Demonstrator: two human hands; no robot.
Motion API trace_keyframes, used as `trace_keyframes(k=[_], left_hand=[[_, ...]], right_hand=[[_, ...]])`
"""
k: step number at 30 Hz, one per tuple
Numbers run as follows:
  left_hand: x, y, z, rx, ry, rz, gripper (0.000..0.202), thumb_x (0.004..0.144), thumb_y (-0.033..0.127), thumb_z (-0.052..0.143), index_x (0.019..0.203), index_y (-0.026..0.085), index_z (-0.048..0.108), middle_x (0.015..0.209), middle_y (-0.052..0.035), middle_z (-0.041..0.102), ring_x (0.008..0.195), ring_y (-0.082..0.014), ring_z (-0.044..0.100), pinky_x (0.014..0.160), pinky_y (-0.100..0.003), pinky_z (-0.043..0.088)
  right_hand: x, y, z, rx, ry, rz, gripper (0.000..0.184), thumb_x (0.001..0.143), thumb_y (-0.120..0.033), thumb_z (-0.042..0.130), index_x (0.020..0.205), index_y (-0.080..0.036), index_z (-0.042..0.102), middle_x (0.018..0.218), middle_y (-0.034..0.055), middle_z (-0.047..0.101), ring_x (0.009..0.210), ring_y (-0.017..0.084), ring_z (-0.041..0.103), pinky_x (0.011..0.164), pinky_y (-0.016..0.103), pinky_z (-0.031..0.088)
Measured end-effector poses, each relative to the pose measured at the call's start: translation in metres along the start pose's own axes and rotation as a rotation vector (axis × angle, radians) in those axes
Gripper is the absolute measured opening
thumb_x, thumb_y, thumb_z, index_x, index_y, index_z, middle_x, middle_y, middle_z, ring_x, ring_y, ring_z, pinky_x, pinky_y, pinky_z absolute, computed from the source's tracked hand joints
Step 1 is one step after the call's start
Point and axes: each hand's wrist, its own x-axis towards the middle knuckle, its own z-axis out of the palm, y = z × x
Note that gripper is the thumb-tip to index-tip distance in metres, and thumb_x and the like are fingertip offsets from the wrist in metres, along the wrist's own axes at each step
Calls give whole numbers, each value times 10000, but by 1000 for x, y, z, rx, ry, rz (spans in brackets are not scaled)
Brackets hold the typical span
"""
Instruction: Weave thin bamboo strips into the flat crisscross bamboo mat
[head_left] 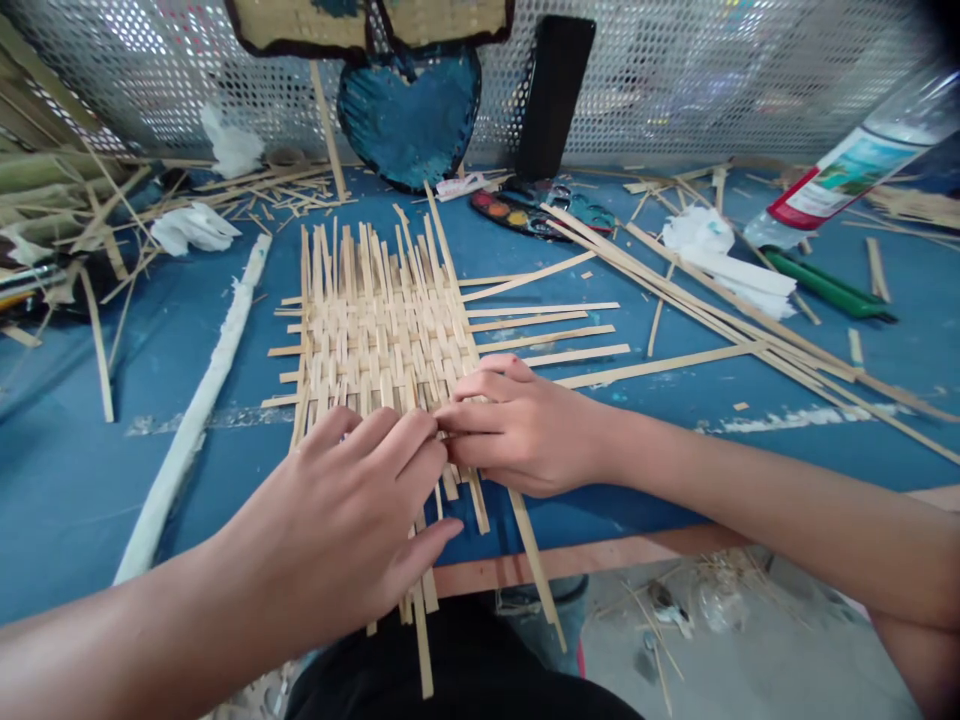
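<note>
Bamboo mat [375, 340], tightly checkered weave; strip ends [547, 335] loose

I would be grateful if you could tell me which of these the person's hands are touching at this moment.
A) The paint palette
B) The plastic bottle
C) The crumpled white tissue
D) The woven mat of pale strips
D: the left hand and right hand meet at the near edge of the woven mat of pale strips, their fingertips resting on its strips.
</note>
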Motion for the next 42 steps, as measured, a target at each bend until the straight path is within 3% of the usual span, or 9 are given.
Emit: trace_keyframes(k=[6,13,19,22,26,32,42], left_hand=[[0,0,9,-7,24,-42,358,960,493,568,911,148,653,898,-111,638,753,-299,610,657,-472,464],[11,3,5,101,-20,-39,141,887,282,541,877,173,629,836,-97,624,747,-312,604,628,-479,463],[5,12,4,205,40,32,125,881,156,530,824,177,640,749,-81,620,678,-281,589,605,-440,467],[-3,17,3,271,93,93,246,888,81,472,981,130,695,848,-118,701,735,-270,622,657,-414,494],[-12,20,1,325,141,149,310,929,99,484,1164,102,686,1014,-142,724,806,-264,623,687,-410,498],[-14,25,-6,245,79,76,335,928,128,541,1241,128,660,1037,-129,678,854,-279,600,637,-421,488],[-12,20,-17,317,83,174,351,943,80,469,1239,43,655,1032,-160,670,822,-266,601,601,-394,502]], right_hand=[[0,-2,0,-55,15,-16,218,1029,-201,503,1110,-164,702,1221,109,711,1198,267,550,1037,471,339],[-4,-3,-8,51,105,41,218,984,-157,510,1052,-123,714,1119,121,736,1146,266,608,1019,459,420],[-6,-1,-5,121,20,27,313,977,-183,489,1193,-126,709,1235,144,729,1264,269,593,1040,458,452],[-5,-1,-4,143,24,47,313,977,-176,479,1187,-138,707,1251,126,738,1185,250,634,1019,438,471],[-5,-2,-5,185,49,92,311,965,-156,491,1214,-131,677,1251,129,735,1175,240,636,1010,426,477],[-8,-1,-5,220,55,101,302,987,-194,489,1226,-125,660,1249,145,720,1186,251,628,1003,440,474],[-6,1,-5,241,50,141,285,1060,-207,432,1189,-146,679,1178,104,746,1127,227,627,988,400,437]])
